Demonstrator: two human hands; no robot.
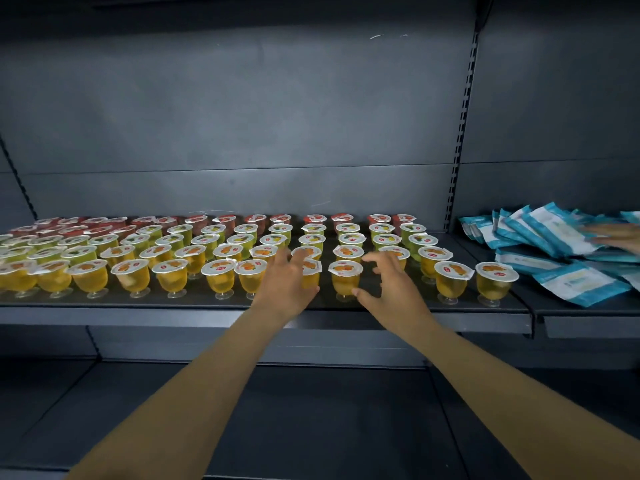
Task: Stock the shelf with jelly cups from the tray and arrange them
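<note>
Jelly cup [344, 277]: upright at shelf [138, 311] front edge, between my hands.
Left grip [287, 277]: fingers spread, beside it.
Right grip [389, 282]: spread, nearer.

A shop — dark grey metal gondola shelving [346, 311] with slotted uprights [459, 140] at two o'clock carries ranked rows of foil-lidded yellow, green and red jelly cups [221, 277] and blue-and-white snack packets [540, 233] at three o'clock.

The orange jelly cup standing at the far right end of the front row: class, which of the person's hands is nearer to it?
Right. The right hand hovers a few cups left of that cup; the left hand is farther left.
</note>
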